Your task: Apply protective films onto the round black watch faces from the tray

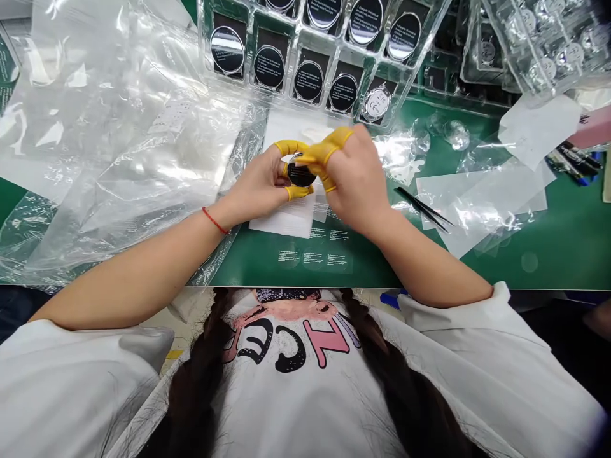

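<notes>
Over white paper sheets [286,219] in the middle of the bench, my left hand [265,181] grips a round black watch face [301,175] between yellow-covered thumb and fingers. My right hand [351,172], also with yellow finger covers, is closed over the watch face's upper right edge; anything pinched in its fingertips is hidden. Clear film labels with small white text [315,254] lie on the green mat just below the hands. A clear tray [286,95] behind them holds several round black watch faces, and one silver back shows at its right end.
Black tweezers [422,207] lie right of my right hand, beside translucent sheets [482,203]. Large clear plastic bags [128,127] cover the left side. More clear trays [548,44] are stacked at the back right, near a pink object [592,127] and pens [575,162].
</notes>
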Tool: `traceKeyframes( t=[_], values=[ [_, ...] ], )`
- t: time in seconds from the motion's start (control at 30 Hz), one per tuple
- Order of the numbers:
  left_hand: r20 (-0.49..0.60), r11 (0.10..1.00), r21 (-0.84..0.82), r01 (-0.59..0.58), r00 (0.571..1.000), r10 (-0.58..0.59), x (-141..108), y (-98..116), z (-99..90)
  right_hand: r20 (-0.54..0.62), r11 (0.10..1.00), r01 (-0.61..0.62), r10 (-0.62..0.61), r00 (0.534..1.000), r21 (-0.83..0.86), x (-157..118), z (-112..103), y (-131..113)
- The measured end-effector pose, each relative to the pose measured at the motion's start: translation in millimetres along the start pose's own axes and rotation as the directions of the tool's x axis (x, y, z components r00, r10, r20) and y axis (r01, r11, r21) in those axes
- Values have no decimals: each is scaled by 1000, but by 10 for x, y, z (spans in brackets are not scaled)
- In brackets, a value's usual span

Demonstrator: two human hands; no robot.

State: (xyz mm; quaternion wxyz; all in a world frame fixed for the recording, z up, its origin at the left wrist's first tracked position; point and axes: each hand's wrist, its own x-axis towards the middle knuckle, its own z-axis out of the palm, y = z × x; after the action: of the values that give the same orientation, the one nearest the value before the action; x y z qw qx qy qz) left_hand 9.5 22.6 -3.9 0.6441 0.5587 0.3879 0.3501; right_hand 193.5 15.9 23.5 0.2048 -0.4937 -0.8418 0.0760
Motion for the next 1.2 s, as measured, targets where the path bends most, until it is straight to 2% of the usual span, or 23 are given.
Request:
traceKeyframes(
  t=[0.17, 0.33, 0.53, 0.57, 0.63, 0.7, 0.73, 0.8, 0.83, 0.87, 0.9, 0.97, 1.03, 1.1, 1.13, 1.2],
  values=[
    [-12, 995, 99, -2, 1000, 4, 3, -18, -38, 28, 996, -24, 22, 999, 87, -138, 75, -80],
    [-3, 1000, 4, 2, 1000, -2, 12, -68, -48, 71, 996, -49, 44, 996, 68, -321, 87, -134],
    [-26, 1000, 0, 16, 1000, -16, -6, -27, -18, 26, 999, -25, 24, 999, 27, -414, 64, -202],
    [-24, 1000, -3, 18, 1000, -18, -9, -20, -13, -3, 998, -33, 34, 999, 53, -420, 24, -152],
    [-19, 1000, -23, 21, 1000, -21, -8, -18, -7, -126, 985, -112, 128, 984, 129, -438, -74, 61],
    [-16, 999, -41, 13, 1000, -14, -2, -34, -6, -255, 947, -255, 301, 919, 198, -463, -159, 406],
    [-15, 999, -42, 5, 1000, -6, 0, -46, -8, -280, 924, -320, 371, 885, 211, -473, -184, 597],
    [-9, 999, -36, -5, 1000, 5, -4, -63, -14, -225, 868, -487, 495, 839, 94, -476, -194, 920],
    [1, 1000, -29, -4, 1000, 4, -10, -66, -17, -236, 846, -531, 526, 817, 47, -463, -183, 1012],
    [8, 1000, -21, -1, 1000, 1, -20, -65, -20, -247, 849, -528, 517, 820, 24, -438, -164, 1038],
    [7, 1000, -6, 0, 1000, 0, -33, -60, -22, -261, 877, -479, 472, 842, 41, -402, -139, 997],
    [16, 998, 63, 14, 1000, -15, -62, -43, -23, -241, 952, -258, 293, 925, 166, -304, -79, 741],
    [10, 996, 84, 20, 1000, -21, -85, -24, -21, -104, 942, -94, 134, 986, 323, -170, -24, 373],
    [17, 1000, 12, 1, 1000, -1, -95, -8, -20, 60, 921, -66, 47, 997, 385, 26, -21, 63],
    [10, 999, -34, 8, 1000, -8, -95, -1, -20, 97, 922, -76, 42, 994, 379, 163, -52, -28],
    [-9, 995, -60, 80, 997, -81, -91, 13, -22, 56, 940, -100, 87, 995, 327, 528, -180, -49]
  ],
)
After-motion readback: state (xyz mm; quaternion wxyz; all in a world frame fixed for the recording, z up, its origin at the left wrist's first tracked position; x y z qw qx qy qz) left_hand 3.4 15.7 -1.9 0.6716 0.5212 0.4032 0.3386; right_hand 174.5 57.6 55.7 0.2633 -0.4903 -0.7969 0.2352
